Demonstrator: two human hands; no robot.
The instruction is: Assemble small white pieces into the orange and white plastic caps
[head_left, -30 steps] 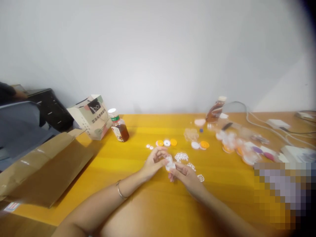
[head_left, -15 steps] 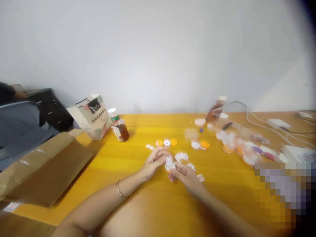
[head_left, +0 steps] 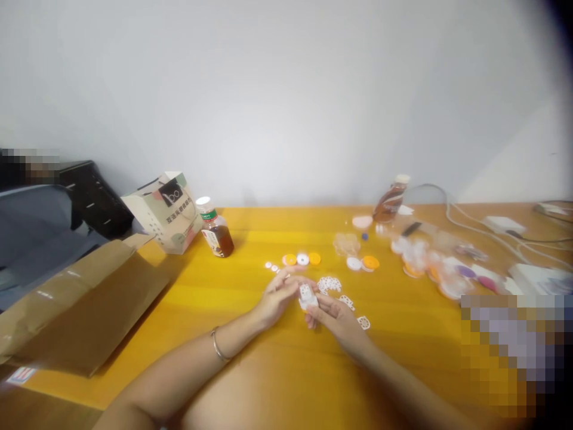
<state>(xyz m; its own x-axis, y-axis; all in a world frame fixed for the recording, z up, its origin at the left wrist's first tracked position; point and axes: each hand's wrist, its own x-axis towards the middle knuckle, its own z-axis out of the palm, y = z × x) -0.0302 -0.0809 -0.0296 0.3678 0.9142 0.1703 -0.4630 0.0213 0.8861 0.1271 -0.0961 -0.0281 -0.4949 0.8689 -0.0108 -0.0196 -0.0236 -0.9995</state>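
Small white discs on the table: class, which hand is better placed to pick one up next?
The left, probably. The left hand lies closest to the small white discs, its fingers partly spread, while the right hand, farther off, grips the small clear-and-white piece.

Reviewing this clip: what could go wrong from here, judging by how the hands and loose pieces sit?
The small clear-and-white piece in the right hand could slip from the fingers; it is raised above the table.

The white openwork pieces lie loose close by the right hand, so a sideways move might scatter them.

The left hand is near small white bits, which it might nudge.
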